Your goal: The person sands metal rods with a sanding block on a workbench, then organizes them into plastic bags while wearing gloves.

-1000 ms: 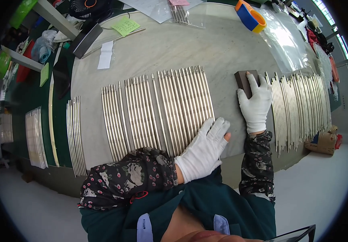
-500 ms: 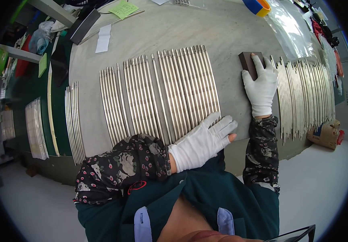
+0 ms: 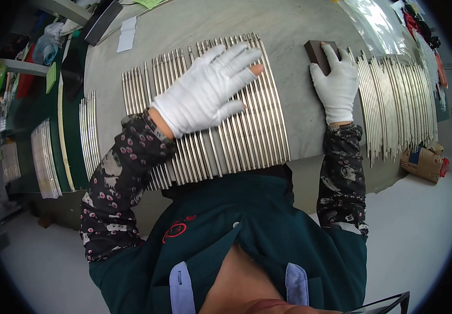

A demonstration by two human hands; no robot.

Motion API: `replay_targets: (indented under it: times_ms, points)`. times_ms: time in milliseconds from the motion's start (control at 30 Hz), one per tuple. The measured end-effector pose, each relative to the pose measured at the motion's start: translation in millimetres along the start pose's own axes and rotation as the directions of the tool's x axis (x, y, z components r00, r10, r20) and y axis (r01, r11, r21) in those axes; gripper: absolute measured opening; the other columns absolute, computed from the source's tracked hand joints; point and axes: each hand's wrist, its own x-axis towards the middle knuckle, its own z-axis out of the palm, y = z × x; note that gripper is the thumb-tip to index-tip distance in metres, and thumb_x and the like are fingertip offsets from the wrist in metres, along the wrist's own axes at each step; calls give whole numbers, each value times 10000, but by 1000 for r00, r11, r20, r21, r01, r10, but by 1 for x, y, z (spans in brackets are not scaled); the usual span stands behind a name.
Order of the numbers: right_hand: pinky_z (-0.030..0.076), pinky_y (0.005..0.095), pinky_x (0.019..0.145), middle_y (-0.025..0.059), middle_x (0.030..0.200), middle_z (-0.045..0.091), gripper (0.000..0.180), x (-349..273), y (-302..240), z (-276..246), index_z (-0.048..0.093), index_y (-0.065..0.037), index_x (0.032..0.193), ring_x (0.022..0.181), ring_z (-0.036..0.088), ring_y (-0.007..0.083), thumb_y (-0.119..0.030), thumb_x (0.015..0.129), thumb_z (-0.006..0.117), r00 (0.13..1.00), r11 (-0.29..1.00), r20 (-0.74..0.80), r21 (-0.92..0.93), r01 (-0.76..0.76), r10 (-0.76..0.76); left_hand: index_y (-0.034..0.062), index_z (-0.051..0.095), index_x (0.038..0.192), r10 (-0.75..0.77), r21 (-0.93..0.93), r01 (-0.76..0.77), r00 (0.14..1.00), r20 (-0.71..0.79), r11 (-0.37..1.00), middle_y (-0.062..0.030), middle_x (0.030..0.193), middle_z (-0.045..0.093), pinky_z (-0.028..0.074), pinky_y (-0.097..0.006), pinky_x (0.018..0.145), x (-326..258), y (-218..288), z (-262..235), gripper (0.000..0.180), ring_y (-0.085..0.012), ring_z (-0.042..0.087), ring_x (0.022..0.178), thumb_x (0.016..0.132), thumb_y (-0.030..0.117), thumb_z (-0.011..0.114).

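Observation:
Slim silvery metal rods [image 3: 262, 120] lie side by side on the grey table, in groups with narrow gaps. Over their upper middle spreads my left hand [image 3: 205, 89], in a white glove with a bare fingertip showing. Its fingers are apart; whether the palm presses on the rods I cannot tell. My right hand [image 3: 338, 89], also gloved, grips a dark brown rectangular block [image 3: 316, 54] from its near end, thumb on the left side and fingers on top. Just right of that hand lies another bunch of rods [image 3: 398, 110] with uneven ends.
A smaller row of rods [image 3: 90, 128] lies at the table's left. Wrapped rods [image 3: 47, 157] rest farther left on a green surface. Clear plastic bags [image 3: 375, 29] lie at the back right. A paper slip [image 3: 126, 34] and a long dark bar [image 3: 102, 22] sit at the back left.
My left hand has moved from the rods' near ends up and left across the middle group. My right hand stays on the block. The whole view has shifted a little.

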Motion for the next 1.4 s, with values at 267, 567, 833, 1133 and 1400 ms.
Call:
replay_targets:
  times_ms: [267, 567, 833, 1133, 1400]
  points:
    - [521, 449, 817, 209, 1147, 609, 490, -3, 4, 6, 656, -182, 1185, 994, 611, 365, -339, 723, 693, 1000, 1000, -26, -20, 11, -11, 79, 373, 1428, -28, 251, -16, 985, 173, 968, -141, 1524, 300, 220, -485, 1144, 10, -19, 20, 625, -332, 287, 1399, 890, 354, 534]
    - [496, 450, 833, 208, 1172, 603, 499, -3, 4, 8, 659, -197, 1190, 1033, 599, 351, -356, 718, 694, 999, 1000, -41, -17, -8, 7, 99, 396, 1420, 33, 236, -52, 996, 84, 970, -124, 1503, 342, 224, -478, 1135, 39, -15, 36, 604, -304, 298, 1394, 896, 368, 531]
    - [502, 438, 809, 197, 1161, 610, 492, -2, 2, 10, 671, -186, 1170, 1015, 601, 337, -366, 713, 701, 999, 1000, -49, -7, -9, 9, 106, 422, 1405, 38, 259, -58, 996, 84, 964, -114, 1490, 365, 233, -475, 1130, 57, -10, 42, 583, -291, 308, 1387, 910, 399, 516]
    - [514, 427, 802, 211, 1149, 613, 485, -3, 5, 4, 670, -166, 1164, 995, 602, 348, -350, 717, 705, 999, 999, -37, 32, 3, -2, 130, 458, 1379, 38, 245, -58, 996, 86, 968, -78, 1474, 389, 240, -471, 1131, 71, -6, 46, 536, -285, 319, 1380, 915, 392, 520]
    - [433, 465, 887, 267, 1226, 511, 561, -76, -23, -107, 620, -99, 1200, 1043, 520, 404, -196, 659, 730, 993, 959, 73, 276, 66, -89, 108, 515, 1325, 19, 211, -35, 997, 75, 977, -76, 1461, 405, 251, -479, 1129, 73, -4, 45, 505, -273, 315, 1387, 913, 401, 522]
